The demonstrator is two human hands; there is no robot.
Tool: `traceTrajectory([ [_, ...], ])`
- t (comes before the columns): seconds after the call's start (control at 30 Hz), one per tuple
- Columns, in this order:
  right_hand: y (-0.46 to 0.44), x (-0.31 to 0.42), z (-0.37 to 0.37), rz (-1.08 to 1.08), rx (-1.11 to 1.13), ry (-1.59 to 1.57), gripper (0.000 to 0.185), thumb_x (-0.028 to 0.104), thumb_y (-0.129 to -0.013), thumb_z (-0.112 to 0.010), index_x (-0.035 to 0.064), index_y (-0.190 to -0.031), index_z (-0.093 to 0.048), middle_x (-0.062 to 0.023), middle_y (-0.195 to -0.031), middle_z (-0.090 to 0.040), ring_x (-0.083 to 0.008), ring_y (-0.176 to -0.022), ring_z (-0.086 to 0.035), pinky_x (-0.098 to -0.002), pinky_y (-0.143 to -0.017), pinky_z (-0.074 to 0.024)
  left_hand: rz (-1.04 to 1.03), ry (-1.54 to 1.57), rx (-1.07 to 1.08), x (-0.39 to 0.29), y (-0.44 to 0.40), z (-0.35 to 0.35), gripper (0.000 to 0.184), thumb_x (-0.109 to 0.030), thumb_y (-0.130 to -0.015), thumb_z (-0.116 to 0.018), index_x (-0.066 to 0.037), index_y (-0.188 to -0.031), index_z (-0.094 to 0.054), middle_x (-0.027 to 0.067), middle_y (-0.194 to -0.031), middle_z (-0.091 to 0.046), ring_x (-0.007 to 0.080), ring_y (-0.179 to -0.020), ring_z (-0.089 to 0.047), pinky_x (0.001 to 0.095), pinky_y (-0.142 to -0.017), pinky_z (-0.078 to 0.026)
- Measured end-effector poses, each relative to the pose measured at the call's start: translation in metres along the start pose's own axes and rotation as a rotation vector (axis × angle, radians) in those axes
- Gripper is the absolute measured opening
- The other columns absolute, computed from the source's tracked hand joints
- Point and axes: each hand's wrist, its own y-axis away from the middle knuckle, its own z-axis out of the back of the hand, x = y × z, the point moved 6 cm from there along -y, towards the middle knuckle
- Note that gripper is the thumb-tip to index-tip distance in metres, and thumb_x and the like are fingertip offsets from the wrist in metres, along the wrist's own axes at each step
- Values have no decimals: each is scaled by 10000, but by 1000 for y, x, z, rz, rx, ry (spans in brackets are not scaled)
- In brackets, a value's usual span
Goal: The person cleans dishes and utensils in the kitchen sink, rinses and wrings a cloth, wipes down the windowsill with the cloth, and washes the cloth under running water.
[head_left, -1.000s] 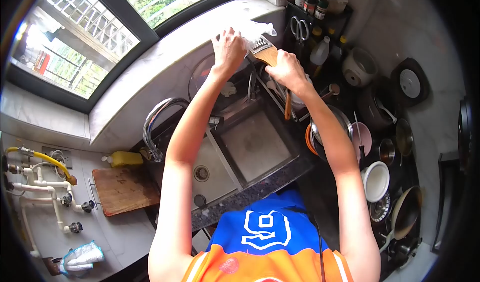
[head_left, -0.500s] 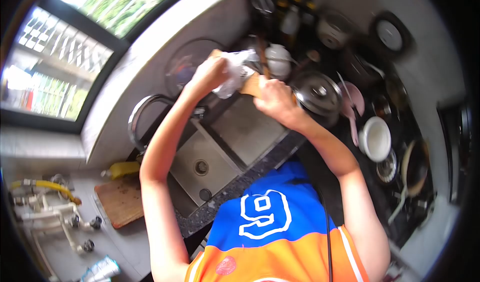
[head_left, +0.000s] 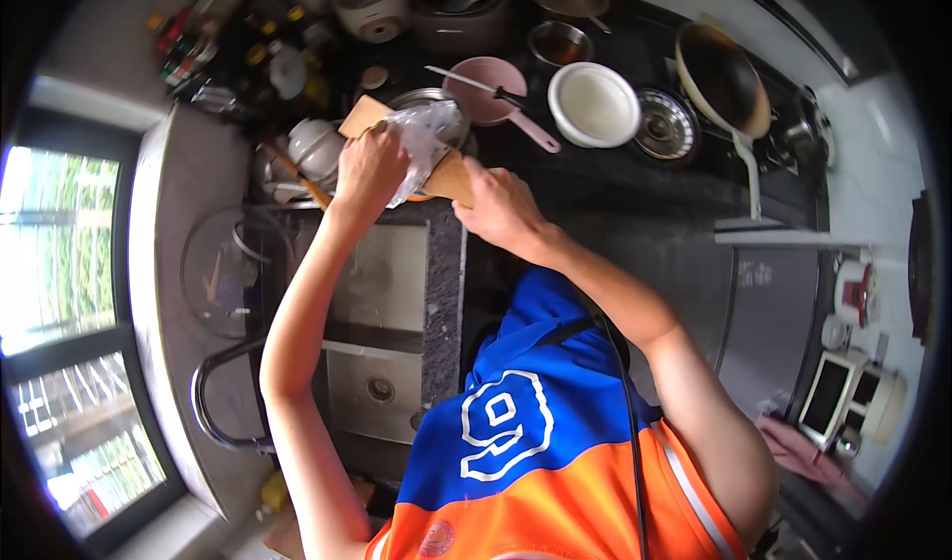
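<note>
"We've brought the wooden grater (head_left: 452, 180) and its crumpled clear plastic (head_left: 426, 135) away from the window side since the earlier view. Where do we have them now?"

"Up in the air, just past the far end of the steel sink (head_left: 382, 287), in front of the shiny pot (head_left: 421, 95), which they partly cover."

"And how are we gripping?"

"Our left hand (head_left: 373, 171) has its fingers bent and closed over the grater by the plastic. Our right hand (head_left: 501, 206) clasps the other wooden end, fingers curled together. We can't tell where every fingertip lands."

"What else do we see around the sink?"

"White bowls (head_left: 315, 147) beyond its far end, towards the window, and a curved faucet (head_left: 201, 386) along its left side. Past the far end, further right, we have a pink pan (head_left: 478, 74) with a dark-handled utensil (head_left: 510, 98) across it."

"Then a large white bowl (head_left: 595, 106) on the dark desk (head_left: 595, 181)?"

"Yes, further right from the sink than the pink pan, and a frying pan (head_left: 716, 69) further right again."
</note>
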Motion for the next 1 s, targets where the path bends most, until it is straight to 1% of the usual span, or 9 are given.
traceTrajectory([
  [0.13, 17, -72, 57, -119, -194, 6, 471, 192, -711, -705, -63, -1068, -533, -255, -806, -631, -401, -761, -627, -446, -676, -518, -193, 3, -121, -84, -59, -27, 190, -145, -786, -588, -52, -951, -584, 126, -943, -612, 282, -874, -621, 410, -775, -487],
  [0.17, 19, -90, 71, -112, -252, 33, 484, 198, -710, -707, -65, -1079, -535, -260, -829, -631, -395, -787, -628, -441, -694, -516, -216, -8, -134, -105, -73, -35, 184, -133, -803, -570, -44, -963, -593, 138, -962, -600, 309, -875, -607, 407, -775, -489],
  [0.23, 17, -134, 94, -90, -376, 75, 433, 225, -712, -694, -21, -1033, -539, -232, -808, -640, -397, -789, -623, -468, -694, -501, -270, -144, -156, -149, -104, -57, 268, -120, -746, -610, -61, -1007, -586, 122, -1023, -592, 255, -1013, -570, 373, -840, -440],
  [0.47, -20, -282, 119, -130, -291, 293, 471, 258, -695, -719, -37, -1028, -563, -222, -847, -620, -342, -818, -603, -433, -754, -442, -179, -153, -78, -227, -192, -175, 229, -137, -779, -570, -71, -995, -606, 104, -1041, -565, 255, -1027, -539, 412, -864, -385],
  [0.63, -27, -310, 120, -96, -214, 265, 482, 261, -696, -721, -22, -1056, -569, -184, -805, -617, -298, -802, -589, -404, -776, -375, -121, -151, -130, -232, -203, -189, 162, -103, -761, -560, -79, -915, -608, 79, -941, -585, 217, -952, -558, 384, -762, -385],
  [0.77, -24, -304, 132, -77, -280, 230, 506, 279, -704, -716, -16, -1084, -561, -188, -812, -610, -302, -793, -579, -413, -775, -376, -80, -133, -205, -237, -203, -168, 129, -119, -771, -559, -99, -887, -612, 55, -937, -576, 218, -951, -545, 421, -787, -373],
  [0.8, -22, -304, 133, -75, -307, 223, 523, 285, -700, -719, -20, -1091, -555, -183, -809, -599, -308, -782, -570, -416, -773, -379, -78, -122, -138, -240, -205, -168, 200, -118, -749, -585, -85, -946, -600, 88, -1015, -567, 236, -998, -534, 429, -810, -355],
  [0.93, 0, -310, 151, -120, -402, 215, 528, 273, -690, -731, -17, -1091, -549, -171, -797, -576, -330, -764, -553, -431, -782, -388, -165, -71, -110, -274, -214, -165, 230, -107, -741, -581, -77, -968, -602, 110, -1047, -541, 268, -1046, -505, 459, -848, -352],
  [1.0, 14, -330, 160, -195, -476, 123, 499, 243, -691, -733, -9, -1082, -550, -177, -836, -587, -351, -787, -558, -459, -783, -399, -239, -46, -102, -300, -221, -172, 338, -102, -724, -608, -78, -1061, -589, 109, -1094, -534, 279, -1121, -473, 494, -940, -338],
])
